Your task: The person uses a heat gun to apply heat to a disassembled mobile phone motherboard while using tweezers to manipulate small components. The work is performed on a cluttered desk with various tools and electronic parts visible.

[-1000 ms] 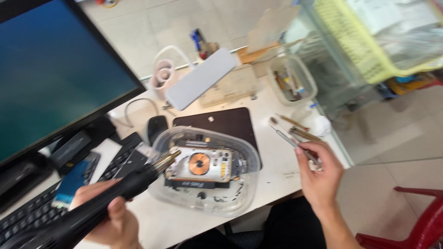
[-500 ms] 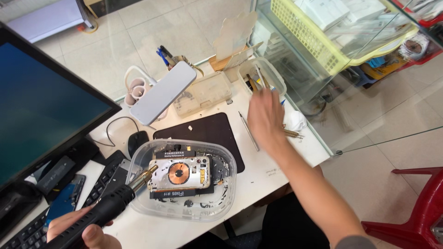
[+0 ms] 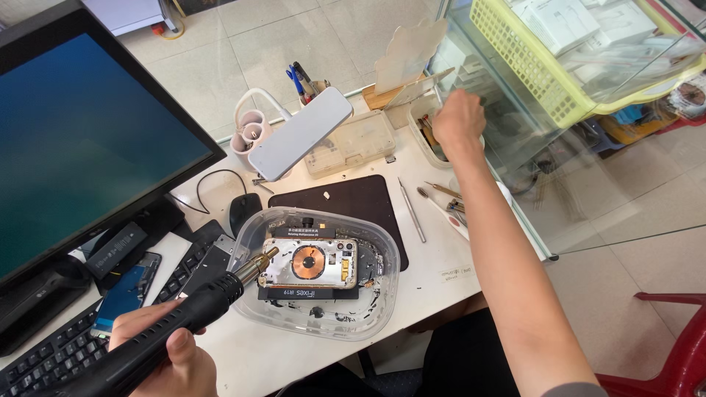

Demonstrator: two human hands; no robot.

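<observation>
While left hand (image 3: 158,349) grips hot-air gun (image 3: 158,331), nozzle points up-right; right hand (image 3: 457,117) fisted.

Big dark teal monitor screen (image 3: 81,140) at left, white boxes (image 3: 570,26), perhaps packaging, in yellow basket (image 3: 529,81) upper right

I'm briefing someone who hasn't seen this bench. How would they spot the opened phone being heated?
Start at the big monitor on the left, then look right along the white table to the clear plastic tub near its front edge. The phone lies flat inside it. It alone shows a round copper coil on its open back, and the nozzle of the black heat gun in the left hand points at it.
</observation>
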